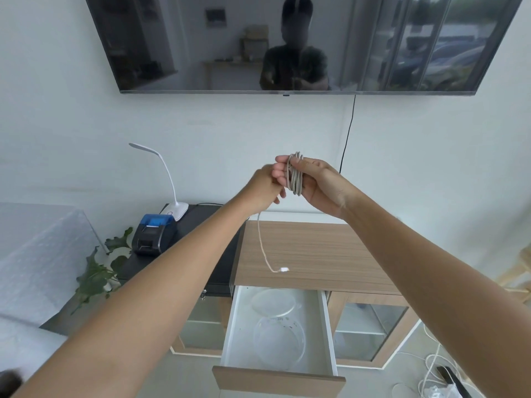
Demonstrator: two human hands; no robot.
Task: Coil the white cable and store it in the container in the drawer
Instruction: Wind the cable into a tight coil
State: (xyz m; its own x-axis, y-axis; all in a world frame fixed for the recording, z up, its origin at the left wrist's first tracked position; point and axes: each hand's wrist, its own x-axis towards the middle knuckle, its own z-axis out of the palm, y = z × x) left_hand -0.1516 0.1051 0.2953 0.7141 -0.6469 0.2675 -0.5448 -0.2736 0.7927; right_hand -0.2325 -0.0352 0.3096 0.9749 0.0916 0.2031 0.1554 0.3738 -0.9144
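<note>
Head view: coiling nearly done. Right hand (313, 182) wears the white cable (296, 175) looped round its fingers; left hand (265, 186) pinches the dangling tail. I judge next: wind remainder, lower into container (278, 340) in open drawer (230, 326).

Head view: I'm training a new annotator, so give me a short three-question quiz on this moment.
1. True or false: the white cable is wound around the right hand.
2. Where does the loose tail's connector hang? A) inside the drawer B) in the air before the wooden cabinet top C) on the black printer
3. Fill in: the clear container in the drawer is ___ (open/lidded).

Key: 1 true; 2 B; 3 open.
</note>
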